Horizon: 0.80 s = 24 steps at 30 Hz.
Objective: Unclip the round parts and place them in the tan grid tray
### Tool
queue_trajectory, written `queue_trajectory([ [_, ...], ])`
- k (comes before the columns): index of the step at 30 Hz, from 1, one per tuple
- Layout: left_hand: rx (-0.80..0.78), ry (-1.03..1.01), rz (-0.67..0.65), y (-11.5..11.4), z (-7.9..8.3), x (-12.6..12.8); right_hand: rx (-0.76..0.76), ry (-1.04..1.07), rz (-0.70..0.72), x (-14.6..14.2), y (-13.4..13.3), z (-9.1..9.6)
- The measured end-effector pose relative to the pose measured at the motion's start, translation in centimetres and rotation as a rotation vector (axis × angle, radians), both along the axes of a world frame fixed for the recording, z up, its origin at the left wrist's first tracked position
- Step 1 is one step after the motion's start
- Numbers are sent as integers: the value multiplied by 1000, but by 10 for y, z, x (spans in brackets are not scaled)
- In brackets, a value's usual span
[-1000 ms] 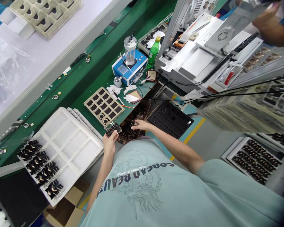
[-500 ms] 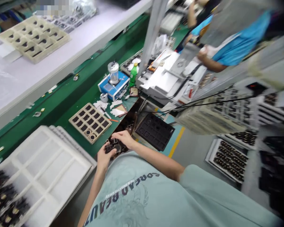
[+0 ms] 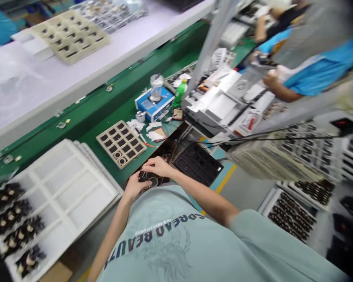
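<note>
Close to my body, at the front edge of the green bench, my left hand [image 3: 136, 184] grips a small dark part [image 3: 144, 176], thumb on the near side. My right hand [image 3: 157, 167] bends over the same part from the right, fingertips pinched together at its top; whether something thin sits between them is too small to tell. The part's exact kind cannot be made out. Just beyond my hands lies a beige compartment tray [image 3: 131, 158] with dark square pieces and two round rings. A black tray [image 3: 197, 164] lies lower, to the right of my right hand.
White trays [image 3: 85, 188] are stacked at left, with black parts [image 3: 14, 219] in one. A blue device [image 3: 155, 103], green bottle [image 3: 180, 93] and paper scraps stand behind the beige tray. A shelf [image 3: 129, 35] overhangs the bench. A co-worker in blue sleeves [image 3: 320, 76] works at right; cables cross there.
The view has swung left, so the scene sits further right. Both hands stay on the dark part, with little change in their grip.
</note>
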<state>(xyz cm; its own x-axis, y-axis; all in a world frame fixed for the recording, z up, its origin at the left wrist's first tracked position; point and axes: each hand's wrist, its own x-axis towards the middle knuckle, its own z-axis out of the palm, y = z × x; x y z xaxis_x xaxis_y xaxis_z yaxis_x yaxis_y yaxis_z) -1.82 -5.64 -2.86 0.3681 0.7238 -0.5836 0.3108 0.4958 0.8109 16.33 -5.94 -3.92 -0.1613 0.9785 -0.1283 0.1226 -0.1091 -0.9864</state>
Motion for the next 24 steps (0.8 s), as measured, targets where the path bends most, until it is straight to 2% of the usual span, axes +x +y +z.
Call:
queue_trajectory([
  [3,-113,-15,113,-7,-6,-16,-83,46,-90,4,-7,-13],
  [8,-297,-171,471,-15,-23,-50,-275,21,-61,-4,-28,-62],
  [10,-364,-271,533,-14,-33,-55,-279,-5,-73,-14,-38,-78],
  [12,-444,-344,540,-10,-44,-49,-237,68,-55,-24,-46,-86],
  [15,-585,-406,501,-3,-61,-25,-177,277,-62,-29,-51,-86],
  [18,-694,-377,430,5,-74,11,-166,311,-261,-15,-53,-87],
  [21,-733,-315,392,18,-87,52,-195,148,-485,15,-51,-94],
  [24,-748,-264,461,37,-103,95,-232,-184,-634,50,-37,-104],
])
